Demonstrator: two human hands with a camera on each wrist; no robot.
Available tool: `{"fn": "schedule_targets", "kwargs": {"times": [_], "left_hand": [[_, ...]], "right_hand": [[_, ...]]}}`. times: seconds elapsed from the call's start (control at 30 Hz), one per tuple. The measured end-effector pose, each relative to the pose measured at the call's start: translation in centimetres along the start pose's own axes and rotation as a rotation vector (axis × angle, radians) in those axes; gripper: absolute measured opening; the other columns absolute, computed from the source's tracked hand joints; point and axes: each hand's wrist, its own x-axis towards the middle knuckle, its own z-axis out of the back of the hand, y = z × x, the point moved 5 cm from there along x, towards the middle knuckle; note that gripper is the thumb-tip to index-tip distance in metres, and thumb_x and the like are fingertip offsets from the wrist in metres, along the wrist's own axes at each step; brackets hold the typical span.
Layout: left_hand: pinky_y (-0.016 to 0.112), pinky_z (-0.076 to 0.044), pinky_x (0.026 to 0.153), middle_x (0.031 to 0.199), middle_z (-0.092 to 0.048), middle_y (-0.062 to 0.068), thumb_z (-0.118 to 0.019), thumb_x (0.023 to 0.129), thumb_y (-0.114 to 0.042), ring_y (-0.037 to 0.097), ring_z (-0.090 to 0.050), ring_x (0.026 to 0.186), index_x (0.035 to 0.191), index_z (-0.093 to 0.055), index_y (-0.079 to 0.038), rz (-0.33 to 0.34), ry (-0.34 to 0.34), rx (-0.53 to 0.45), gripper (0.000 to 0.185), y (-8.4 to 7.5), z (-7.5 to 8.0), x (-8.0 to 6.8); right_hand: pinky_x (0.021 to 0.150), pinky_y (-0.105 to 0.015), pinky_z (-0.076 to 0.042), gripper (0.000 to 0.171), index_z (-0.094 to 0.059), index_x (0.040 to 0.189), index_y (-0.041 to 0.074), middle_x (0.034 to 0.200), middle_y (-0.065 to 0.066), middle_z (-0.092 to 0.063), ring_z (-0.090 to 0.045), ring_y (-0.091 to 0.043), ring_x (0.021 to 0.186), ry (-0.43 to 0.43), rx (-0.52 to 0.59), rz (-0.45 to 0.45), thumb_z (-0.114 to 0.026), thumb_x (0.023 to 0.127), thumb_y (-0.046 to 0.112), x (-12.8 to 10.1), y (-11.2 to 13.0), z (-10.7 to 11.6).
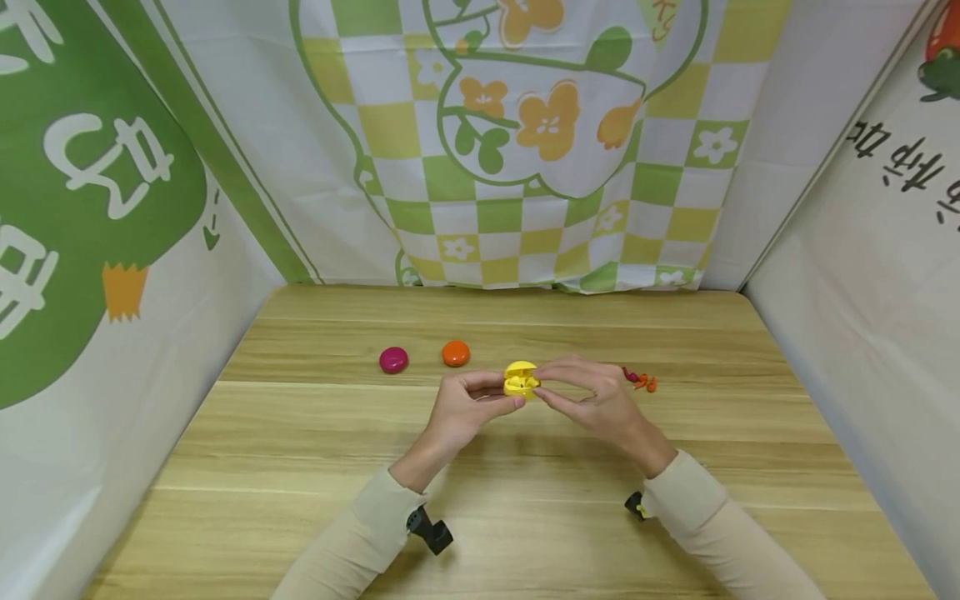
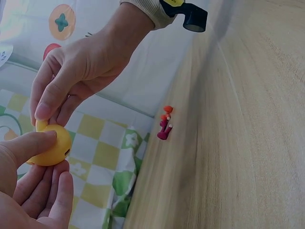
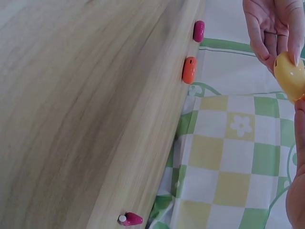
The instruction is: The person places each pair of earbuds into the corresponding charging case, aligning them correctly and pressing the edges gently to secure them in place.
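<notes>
A yellow earbud case (image 1: 519,369) with its lid raised is held above the table by my left hand (image 1: 463,410), thumb on the near side and fingers behind. From the right, my right hand (image 1: 600,398) reaches to the case and pinches a small yellow earbud (image 2: 42,125) at its rim. The fingertips hide most of that earbud. Seen from the left wrist, the case's rounded outside (image 2: 56,147) faces the camera, so its inside is hidden there. In the head view the inside is too small to make out clearly.
A closed magenta case (image 1: 393,360) and a closed orange case (image 1: 455,353) lie behind my left hand. Past my right hand lie a magenta earbud (image 1: 629,374) and orange earbuds (image 1: 651,384). A printed curtain (image 1: 517,242) hangs at the table's back edge.
</notes>
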Motion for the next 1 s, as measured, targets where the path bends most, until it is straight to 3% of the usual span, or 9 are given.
{"fn": "schedule_targets", "kwargs": {"times": [0.43, 0.6, 0.67, 0.77, 0.9, 1.0], "left_hand": [[0.028, -0.066, 0.089, 0.123, -0.077, 0.020, -0.086, 0.087, -0.005, 0.022, -0.078, 0.106, 0.123, -0.076, 0.000, -0.010, 0.006, -0.017, 0.038, 0.2, 0.0, 0.0], [0.029, -0.066, 0.089, 0.123, -0.077, 0.021, -0.086, 0.088, -0.005, 0.023, -0.078, 0.106, 0.124, -0.076, 0.001, -0.016, 0.005, -0.013, 0.038, 0.2, 0.0, -0.1], [0.029, -0.066, 0.090, 0.123, -0.077, 0.020, -0.086, 0.088, -0.006, 0.024, -0.078, 0.106, 0.124, -0.076, 0.001, -0.015, 0.004, -0.007, 0.038, 0.2, 0.0, -0.1], [0.029, -0.065, 0.090, 0.123, -0.077, 0.018, -0.087, 0.087, -0.008, 0.023, -0.078, 0.107, 0.123, -0.076, -0.001, -0.007, -0.001, 0.003, 0.038, 0.2, 0.0, -0.1], [0.029, -0.065, 0.091, 0.123, -0.078, 0.017, -0.088, 0.087, -0.008, 0.023, -0.078, 0.108, 0.123, -0.077, -0.002, 0.004, -0.007, 0.001, 0.038, 0.1, 0.1, -0.1], [0.029, -0.065, 0.090, 0.123, -0.077, 0.018, -0.087, 0.087, -0.008, 0.023, -0.078, 0.107, 0.123, -0.077, -0.001, 0.000, -0.003, 0.000, 0.038, 0.1, 0.1, -0.1]], "right_hand": [[0.091, -0.013, -0.060, 0.025, -0.084, 0.104, 0.006, 0.104, -0.009, -0.081, -0.079, -0.025, 0.094, 0.015, 0.008, -0.060, -0.085, 0.083, -0.006, -0.2, -0.4, 0.0], [0.087, -0.017, -0.062, 0.022, -0.084, 0.101, 0.006, 0.101, -0.009, -0.082, -0.079, -0.022, 0.091, -0.015, 0.045, -0.102, -0.084, 0.084, -0.007, -0.2, -0.7, 0.1], [0.084, -0.021, -0.064, 0.017, -0.083, 0.100, 0.006, 0.100, -0.009, -0.082, -0.078, -0.019, 0.090, -0.033, 0.098, -0.183, -0.083, 0.087, -0.005, -0.1, -1.0, 0.3], [0.083, -0.025, -0.065, 0.010, -0.083, 0.104, 0.007, 0.102, -0.009, -0.081, -0.076, -0.013, 0.092, -0.018, 0.203, -0.391, -0.079, 0.095, 0.006, 0.1, -1.7, 0.5], [0.086, -0.029, -0.065, 0.020, -0.081, 0.113, 0.008, 0.108, -0.012, -0.081, -0.077, -0.018, 0.097, 0.094, 0.322, -0.660, -0.072, 0.103, 0.023, 0.5, -2.7, 0.5], [0.087, -0.031, -0.066, 0.027, -0.080, 0.117, 0.007, 0.110, -0.013, -0.081, -0.078, -0.028, 0.099, 0.196, 0.364, -0.765, -0.069, 0.105, 0.029, 0.7, -3.1, 0.2]]}}
